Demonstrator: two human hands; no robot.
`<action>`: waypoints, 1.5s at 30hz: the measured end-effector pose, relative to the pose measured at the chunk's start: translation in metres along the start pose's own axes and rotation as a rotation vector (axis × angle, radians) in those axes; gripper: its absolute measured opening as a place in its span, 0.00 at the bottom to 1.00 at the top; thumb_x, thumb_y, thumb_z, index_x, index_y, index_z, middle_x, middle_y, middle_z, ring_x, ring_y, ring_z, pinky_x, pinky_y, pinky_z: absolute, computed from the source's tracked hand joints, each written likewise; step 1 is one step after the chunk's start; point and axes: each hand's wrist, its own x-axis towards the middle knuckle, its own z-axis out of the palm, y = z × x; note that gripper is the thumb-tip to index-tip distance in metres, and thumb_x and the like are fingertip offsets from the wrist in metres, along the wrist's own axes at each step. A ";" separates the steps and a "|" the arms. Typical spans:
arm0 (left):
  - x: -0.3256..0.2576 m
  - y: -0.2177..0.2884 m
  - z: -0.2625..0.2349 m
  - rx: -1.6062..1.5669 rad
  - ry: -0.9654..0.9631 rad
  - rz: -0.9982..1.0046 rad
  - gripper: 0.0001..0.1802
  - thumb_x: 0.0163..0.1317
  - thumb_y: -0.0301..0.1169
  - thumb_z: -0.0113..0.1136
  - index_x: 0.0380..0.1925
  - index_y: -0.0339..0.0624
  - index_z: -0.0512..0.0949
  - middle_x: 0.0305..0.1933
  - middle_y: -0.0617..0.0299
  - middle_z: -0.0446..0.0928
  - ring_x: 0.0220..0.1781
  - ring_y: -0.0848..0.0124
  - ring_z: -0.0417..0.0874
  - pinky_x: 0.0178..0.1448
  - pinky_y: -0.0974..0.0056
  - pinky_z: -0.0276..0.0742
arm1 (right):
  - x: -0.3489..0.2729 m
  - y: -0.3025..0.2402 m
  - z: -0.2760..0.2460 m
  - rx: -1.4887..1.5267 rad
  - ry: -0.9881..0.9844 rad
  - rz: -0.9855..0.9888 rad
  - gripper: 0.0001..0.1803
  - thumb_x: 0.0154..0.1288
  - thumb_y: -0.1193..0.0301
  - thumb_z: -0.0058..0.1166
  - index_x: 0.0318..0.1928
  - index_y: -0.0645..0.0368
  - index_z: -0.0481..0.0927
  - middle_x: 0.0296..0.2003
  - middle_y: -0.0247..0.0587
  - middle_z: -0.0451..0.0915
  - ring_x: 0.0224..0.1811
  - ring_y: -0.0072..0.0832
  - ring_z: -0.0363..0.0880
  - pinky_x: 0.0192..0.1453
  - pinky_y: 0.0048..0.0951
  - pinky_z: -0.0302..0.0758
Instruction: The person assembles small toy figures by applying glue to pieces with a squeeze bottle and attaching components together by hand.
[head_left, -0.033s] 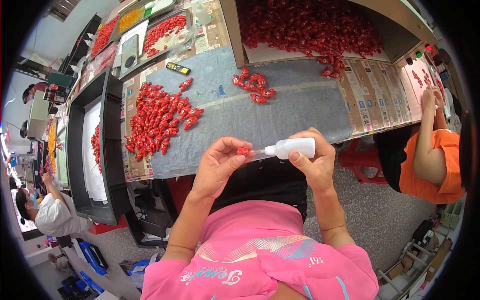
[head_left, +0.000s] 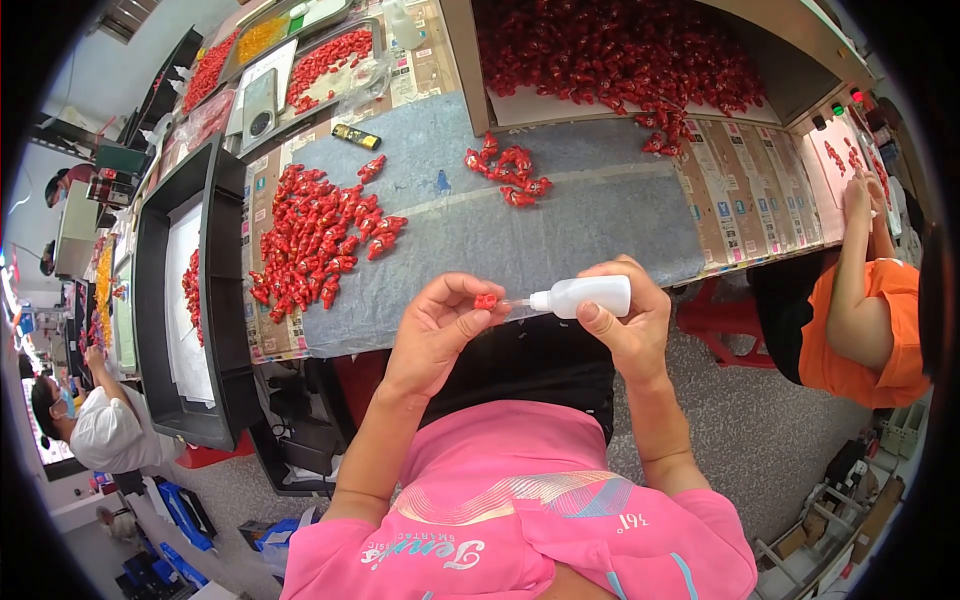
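Fingertips of your left hand pinched a small red piece, that grip closed narrow around it. Your right hand wrapped a white squeeze bottle, its thin nozzle pointing toward nine o'clock and touching the piece. Both hung just off the near edge of the table. At ten o'clock from your hands lay a large heap of red pieces, at twelve o'clock a smaller cluster. At three o'clock, a neighbour's arm in an orange sleeve reached up.

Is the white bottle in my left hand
No, the right hand holds the white bottle, its nozzle aimed at the small red piece pinched in the left hand.
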 end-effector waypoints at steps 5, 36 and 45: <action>0.000 0.000 0.000 0.007 -0.009 0.007 0.14 0.57 0.22 0.62 0.42 0.36 0.71 0.48 0.55 0.75 0.49 0.66 0.80 0.58 0.62 0.76 | 0.000 0.002 0.002 0.013 0.006 -0.002 0.16 0.54 0.67 0.67 0.38 0.64 0.78 0.33 0.35 0.75 0.33 0.19 0.74 0.36 0.20 0.69; 0.000 0.006 0.000 -0.001 0.015 -0.054 0.13 0.58 0.21 0.59 0.43 0.37 0.71 0.45 0.54 0.77 0.47 0.65 0.81 0.54 0.62 0.78 | 0.003 0.007 0.005 0.155 0.076 0.108 0.17 0.55 0.68 0.66 0.41 0.64 0.77 0.36 0.35 0.76 0.39 0.20 0.76 0.41 0.20 0.72; -0.013 0.015 -0.015 -0.092 0.073 0.042 0.14 0.55 0.18 0.61 0.41 0.38 0.73 0.45 0.57 0.77 0.44 0.68 0.81 0.50 0.65 0.79 | 0.040 0.020 0.039 -0.109 -0.063 0.057 0.18 0.54 0.73 0.63 0.45 0.63 0.75 0.40 0.36 0.79 0.42 0.21 0.76 0.47 0.23 0.72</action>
